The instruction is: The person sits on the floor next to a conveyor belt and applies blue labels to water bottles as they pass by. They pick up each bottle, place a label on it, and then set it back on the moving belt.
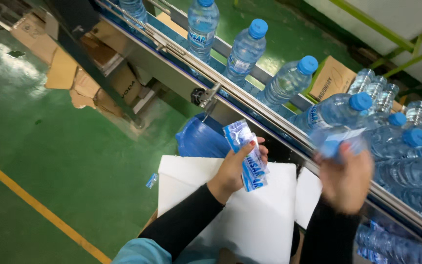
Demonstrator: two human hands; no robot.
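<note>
My left hand [234,168] grips a stack of blue and white plastic bottle labels [248,155] above a white foam slab [250,215]. My right hand [346,178], blurred, is closed on a single blue label sleeve [338,142] right at the conveyor's near rail, next to a clear water bottle with a blue cap [335,111]. More blue-capped bottles [246,49] stand in a row on the conveyor [181,54].
A blue bag [199,139] hangs under the conveyor beside the foam slab. Flattened cardboard boxes [74,73] lie on the green floor at the left. A brown carton [331,77] sits beyond the line. Uncapped-looking bottles [377,88] crowd the far right.
</note>
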